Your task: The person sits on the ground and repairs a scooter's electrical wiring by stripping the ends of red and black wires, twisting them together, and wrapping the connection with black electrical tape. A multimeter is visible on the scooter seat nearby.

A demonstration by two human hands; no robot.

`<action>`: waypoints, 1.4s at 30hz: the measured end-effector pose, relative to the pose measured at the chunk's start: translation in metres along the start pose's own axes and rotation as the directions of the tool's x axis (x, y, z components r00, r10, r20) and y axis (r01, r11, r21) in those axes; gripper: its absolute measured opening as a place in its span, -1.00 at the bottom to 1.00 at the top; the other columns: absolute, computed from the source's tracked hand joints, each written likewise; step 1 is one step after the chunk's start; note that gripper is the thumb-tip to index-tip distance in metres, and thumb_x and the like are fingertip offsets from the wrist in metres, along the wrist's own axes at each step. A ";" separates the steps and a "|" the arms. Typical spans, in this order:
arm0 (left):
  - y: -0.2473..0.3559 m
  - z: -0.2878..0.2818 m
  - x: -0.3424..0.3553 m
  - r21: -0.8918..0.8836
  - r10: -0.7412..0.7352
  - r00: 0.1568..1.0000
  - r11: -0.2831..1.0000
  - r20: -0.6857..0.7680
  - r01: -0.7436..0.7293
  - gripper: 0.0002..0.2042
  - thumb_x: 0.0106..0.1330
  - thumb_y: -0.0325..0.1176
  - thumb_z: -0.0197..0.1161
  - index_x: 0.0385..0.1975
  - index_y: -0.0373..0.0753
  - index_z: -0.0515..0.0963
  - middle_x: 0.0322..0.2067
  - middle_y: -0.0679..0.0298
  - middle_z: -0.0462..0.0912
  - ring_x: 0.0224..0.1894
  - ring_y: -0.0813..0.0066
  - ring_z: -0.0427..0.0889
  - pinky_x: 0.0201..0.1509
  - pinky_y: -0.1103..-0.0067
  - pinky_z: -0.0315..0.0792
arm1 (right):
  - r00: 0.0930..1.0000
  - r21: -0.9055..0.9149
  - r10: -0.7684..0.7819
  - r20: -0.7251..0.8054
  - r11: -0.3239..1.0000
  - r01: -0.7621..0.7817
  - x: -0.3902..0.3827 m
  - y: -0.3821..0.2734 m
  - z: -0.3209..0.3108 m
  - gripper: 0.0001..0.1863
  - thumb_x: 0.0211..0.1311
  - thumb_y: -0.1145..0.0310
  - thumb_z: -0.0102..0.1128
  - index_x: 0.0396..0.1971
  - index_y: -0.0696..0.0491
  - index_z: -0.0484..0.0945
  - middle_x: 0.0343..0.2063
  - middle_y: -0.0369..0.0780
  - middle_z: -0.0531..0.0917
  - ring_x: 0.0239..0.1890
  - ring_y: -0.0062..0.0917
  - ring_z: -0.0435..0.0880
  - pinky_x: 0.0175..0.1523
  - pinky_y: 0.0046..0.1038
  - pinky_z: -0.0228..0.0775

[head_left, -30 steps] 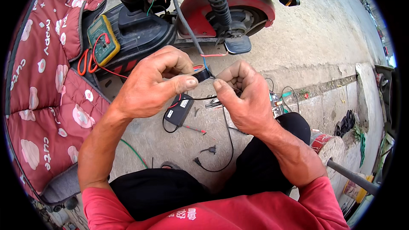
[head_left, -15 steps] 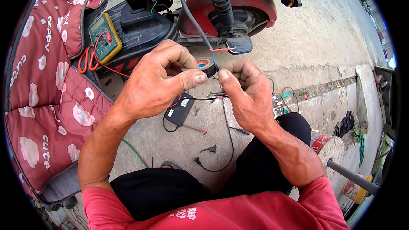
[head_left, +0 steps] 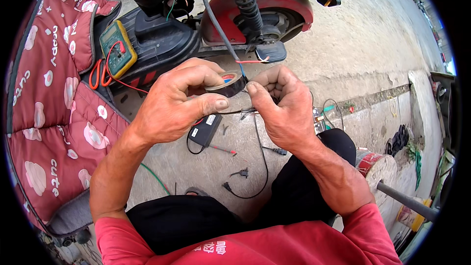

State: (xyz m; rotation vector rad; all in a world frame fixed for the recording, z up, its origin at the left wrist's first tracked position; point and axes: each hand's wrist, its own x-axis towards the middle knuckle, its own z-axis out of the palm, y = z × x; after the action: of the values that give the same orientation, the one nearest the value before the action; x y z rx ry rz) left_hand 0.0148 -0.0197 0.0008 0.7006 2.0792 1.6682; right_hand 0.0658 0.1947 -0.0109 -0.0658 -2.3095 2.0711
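Tape roll [head_left: 231,89] lowered, left grip [head_left: 171,99] clamped on it, right grip [head_left: 283,107] pinching taped wire [head_left: 242,70]

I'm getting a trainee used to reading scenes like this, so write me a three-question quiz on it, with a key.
1. Multiple choice. What does the left hand hold?
a) a pair of pliers
b) a roll of black tape
c) a hammer

2. True or false. The multimeter lies on the ground.

3. Fill in the colour. At the end of the grey cable, a red wire sticks out sideways, and a ____ wire runs down toward the fingertips of the right hand.

Key
1. b
2. False: it rests on the scooter's black footboard.
3. Blue; see the blue wire.
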 end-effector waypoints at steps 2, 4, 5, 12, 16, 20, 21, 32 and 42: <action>0.000 0.001 -0.001 0.007 0.014 1.000 1.000 -0.022 -0.013 -0.78 0.24 -0.41 0.40 -0.19 -0.38 0.60 -0.01 0.16 0.52 -0.09 0.54 0.56 0.02 0.57 0.47 | 0.998 -0.079 -0.059 -0.025 0.995 0.057 0.000 -0.001 0.001 -0.89 0.25 0.48 0.25 -0.37 0.19 0.51 -0.54 -0.30 0.61 -0.51 -0.74 0.51 -0.40 -0.62 0.39; 0.002 0.005 -0.002 -0.008 0.031 0.998 0.999 -0.052 -0.032 -0.78 0.24 -0.40 0.40 -0.20 -0.37 0.60 -0.06 0.19 0.54 -0.13 0.57 0.56 -0.01 0.59 0.47 | 0.994 -0.141 -0.107 -0.037 0.985 0.100 0.000 -0.002 0.001 -0.89 0.23 0.49 0.25 -0.38 0.19 0.51 -0.56 -0.29 0.62 -0.52 -0.73 0.53 -0.41 -0.61 0.40; 0.004 0.008 -0.003 -0.002 0.008 0.996 1.000 -0.086 -0.008 -0.78 0.24 -0.40 0.40 -0.20 -0.38 0.60 -0.10 0.21 0.54 -0.15 0.58 0.56 -0.03 0.60 0.46 | 0.991 -0.163 -0.125 -0.039 0.980 0.117 -0.001 -0.002 0.001 -0.89 0.23 0.49 0.25 -0.38 0.19 0.51 -0.57 -0.28 0.62 -0.53 -0.72 0.53 -0.41 -0.61 0.40; 0.031 0.018 0.000 0.092 0.023 0.993 0.996 -0.118 -0.012 -0.76 0.25 -0.41 0.40 -0.18 -0.40 0.61 -0.23 0.29 0.52 -0.26 0.65 0.54 -0.16 0.65 0.44 | 0.998 0.028 0.018 -0.066 0.999 -0.016 0.000 0.006 0.006 -0.87 0.24 0.45 0.27 -0.37 0.18 0.53 -0.58 -0.31 0.61 -0.51 -0.74 0.53 -0.39 -0.60 0.41; 0.031 0.016 0.001 0.011 0.000 0.998 1.000 -0.067 0.000 -0.76 0.25 -0.46 0.38 -0.14 -0.41 0.61 -0.30 0.29 0.55 -0.34 0.67 0.55 -0.26 0.69 0.43 | 0.999 0.098 0.025 -0.022 0.995 -0.023 0.000 0.009 0.008 -0.84 0.27 0.42 0.26 -0.34 0.20 0.53 -0.54 -0.32 0.61 -0.47 -0.76 0.53 -0.36 -0.61 0.41; 0.025 0.027 0.010 -0.040 0.016 0.986 0.999 -0.166 -0.023 -0.83 0.22 -0.52 0.37 -0.22 -0.39 0.60 -0.45 0.32 0.63 -0.43 0.77 0.52 -0.39 0.75 0.39 | 0.998 0.160 0.053 0.020 0.986 -0.056 -0.005 0.012 0.017 -0.82 0.29 0.39 0.26 -0.32 0.22 0.54 -0.50 -0.32 0.62 -0.44 -0.76 0.52 -0.35 -0.61 0.41; 0.025 0.031 0.012 0.050 0.064 0.978 0.997 -0.201 -0.055 -0.84 0.22 -0.52 0.38 -0.24 -0.38 0.60 -0.45 0.33 0.63 -0.45 0.78 0.51 -0.40 0.76 0.39 | 0.998 0.159 0.053 0.031 0.986 -0.057 -0.005 0.013 0.018 -0.81 0.30 0.38 0.26 -0.32 0.22 0.54 -0.50 -0.32 0.62 -0.44 -0.76 0.52 -0.34 -0.61 0.41; 0.016 0.016 0.010 0.111 0.017 0.950 0.994 -0.311 0.018 -0.86 0.28 -0.49 0.33 -0.24 -0.37 0.57 -0.44 0.40 0.60 -0.41 0.75 0.52 -0.34 0.75 0.44 | 0.981 0.211 0.182 0.070 0.958 -0.193 -0.004 0.002 0.002 -0.75 0.32 0.26 0.29 -0.33 0.16 0.54 -0.51 -0.39 0.57 -0.51 -0.82 0.44 -0.43 -0.68 0.31; -0.010 0.012 0.020 0.096 0.094 0.996 0.991 0.009 -0.094 -0.79 0.31 -0.40 0.30 -0.17 -0.38 0.53 -0.05 0.19 0.48 -0.11 0.59 0.51 -0.03 0.61 0.46 | 0.936 0.519 0.236 0.261 0.783 -0.342 0.002 0.005 -0.002 -0.83 0.29 0.33 0.25 -0.39 0.10 0.51 -0.56 -0.38 0.45 -0.60 -0.76 0.33 -0.51 -0.65 0.15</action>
State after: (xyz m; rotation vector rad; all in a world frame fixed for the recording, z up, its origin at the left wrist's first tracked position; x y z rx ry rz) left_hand 0.0040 0.0003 -0.0119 0.8448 2.1669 1.6219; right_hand 0.0638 0.1975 -0.0156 -0.2354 -1.7498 2.9470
